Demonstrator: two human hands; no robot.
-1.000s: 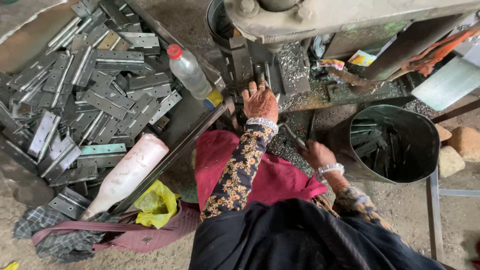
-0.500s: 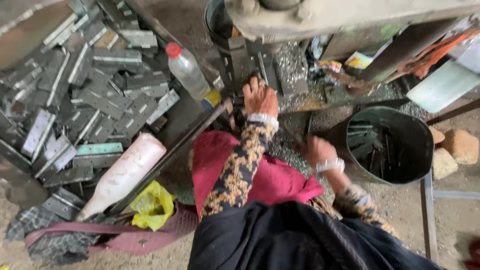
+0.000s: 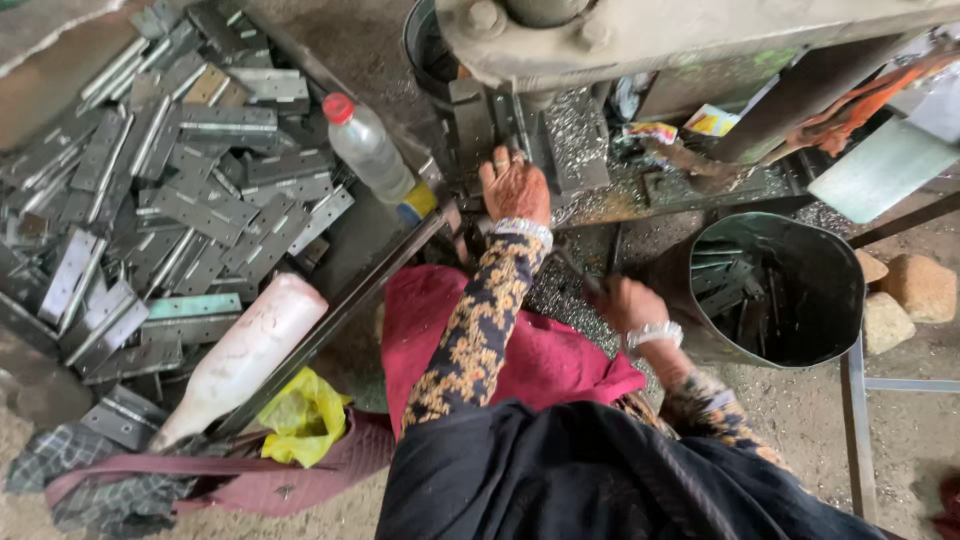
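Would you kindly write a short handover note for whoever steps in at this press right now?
Left hand: flat on the press bed, fingers at the die; whether it grips a piece is hidden.
Right hand: low beside the dark bucket, apparently closed on a thin rod.
Flat metal plates lie heaped at left; some pieces are in the bucket.
Metal chips cover the bed.
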